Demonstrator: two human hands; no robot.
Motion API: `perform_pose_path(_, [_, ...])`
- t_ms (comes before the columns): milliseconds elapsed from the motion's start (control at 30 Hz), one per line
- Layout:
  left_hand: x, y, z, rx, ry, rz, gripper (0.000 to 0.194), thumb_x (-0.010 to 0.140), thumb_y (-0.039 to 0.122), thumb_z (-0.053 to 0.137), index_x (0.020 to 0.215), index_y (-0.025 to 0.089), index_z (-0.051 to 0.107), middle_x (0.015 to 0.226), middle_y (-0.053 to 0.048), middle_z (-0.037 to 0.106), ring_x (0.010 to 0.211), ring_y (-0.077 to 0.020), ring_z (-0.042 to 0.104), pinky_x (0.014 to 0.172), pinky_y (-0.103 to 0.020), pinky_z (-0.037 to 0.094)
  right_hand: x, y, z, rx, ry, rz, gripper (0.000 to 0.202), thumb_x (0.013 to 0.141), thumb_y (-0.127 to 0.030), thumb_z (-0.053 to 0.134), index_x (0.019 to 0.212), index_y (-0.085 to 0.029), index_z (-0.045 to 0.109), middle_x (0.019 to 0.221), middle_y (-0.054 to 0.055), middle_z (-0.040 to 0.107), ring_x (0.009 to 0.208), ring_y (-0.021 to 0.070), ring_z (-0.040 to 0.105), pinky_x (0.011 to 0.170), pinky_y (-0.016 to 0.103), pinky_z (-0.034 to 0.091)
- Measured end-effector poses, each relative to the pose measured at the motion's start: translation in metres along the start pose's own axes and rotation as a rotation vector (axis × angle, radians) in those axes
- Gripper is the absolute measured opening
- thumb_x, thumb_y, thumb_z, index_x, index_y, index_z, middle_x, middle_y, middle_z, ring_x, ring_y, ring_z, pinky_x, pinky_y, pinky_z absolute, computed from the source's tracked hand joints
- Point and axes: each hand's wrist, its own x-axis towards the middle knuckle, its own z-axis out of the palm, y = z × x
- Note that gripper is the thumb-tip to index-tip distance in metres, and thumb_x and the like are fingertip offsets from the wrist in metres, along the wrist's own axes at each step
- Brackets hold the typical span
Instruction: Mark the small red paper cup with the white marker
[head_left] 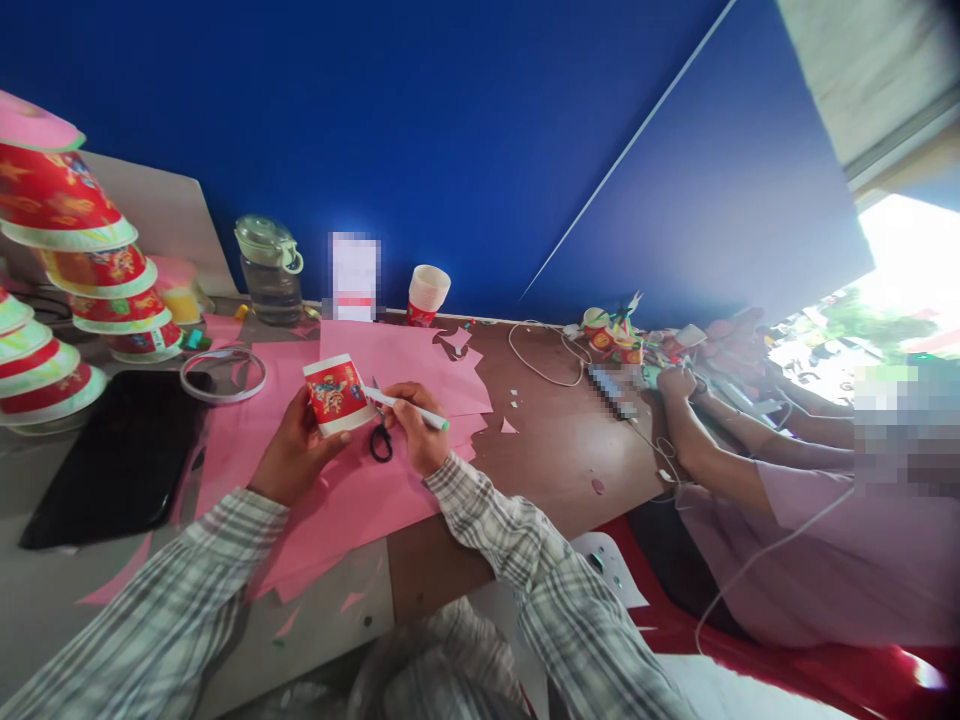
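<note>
My left hand [298, 446] is closed round a red printed paper cup [335, 393] with white ends, held on its side above pink paper sheets [360, 500]. In my right hand [420, 428] is a slim white marker pen [409, 406] with a green end. The pen's other end meets the cup's right side. Just below the cup and beside my right fingers shows a black loop, the handle of a pair of scissors [381, 443]; their blades are mostly hidden.
Stacks of decorated cups [112, 270], a phone [120, 450] and a tape ring [223, 376] lie left. Behind stand a water jug [268, 270] and stacked white cups [429, 290]. At right, a co-worker's arms [705, 430] rest near cut scraps, a power strip [609, 390] and cables.
</note>
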Motion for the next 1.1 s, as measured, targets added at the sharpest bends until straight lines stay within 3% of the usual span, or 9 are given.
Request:
perform_pose_path(267, [0.001,-0.002,0.0,0.047,0.034,-0.004,0.072,0.049,0.042,0.067,0.111,0.016,0.04,0.108,-0.014,0.055,0.094,-0.0246,0.055,0.08,-0.042,0.043,-0.006,0.002,-0.005,0.021,-0.127,0.08,0.02,0.071,-0.03,0.052,0.076,-0.014,0.062,0.06,0.001,0.054,0.048,0.008,0.045,0.044,0.021,0.033])
perform_pose_path(533, [0.001,0.001,0.002,-0.002,0.009,-0.005,0.074,0.047,0.041,0.069,0.111,0.018,0.041,0.113,-0.014,0.054,0.1,-0.0263,0.053,0.084,-0.043,0.041,0.004,0.0,-0.003,0.091,0.064,0.037,0.026,0.077,-0.038,0.05,0.088,-0.014,0.057,0.06,-0.001,0.053,0.051,0.0071,0.048,0.052,0.022,0.041])
perform_pose_path(833, [0.001,0.007,0.005,0.02,-0.022,-0.004,0.076,0.046,0.04,0.07,0.113,0.017,0.041,0.113,-0.015,0.054,0.1,-0.0265,0.053,0.085,-0.043,0.04,0.003,0.0,0.0,-0.001,0.008,-0.021,0.024,0.08,-0.034,0.048,0.092,-0.014,0.056,0.061,-0.001,0.052,0.052,0.007,0.047,0.056,0.024,0.043])
perform_pose_path(1100, [0.0,-0.003,0.001,0.023,0.032,0.031,0.072,0.049,0.04,0.069,0.111,0.018,0.041,0.114,-0.013,0.052,0.1,-0.0251,0.052,0.085,-0.042,0.04,-0.002,-0.004,-0.001,0.01,-0.028,0.014,0.019,0.076,-0.028,0.049,0.085,-0.015,0.058,0.063,-0.001,0.054,0.052,0.0077,0.048,0.052,0.023,0.039])
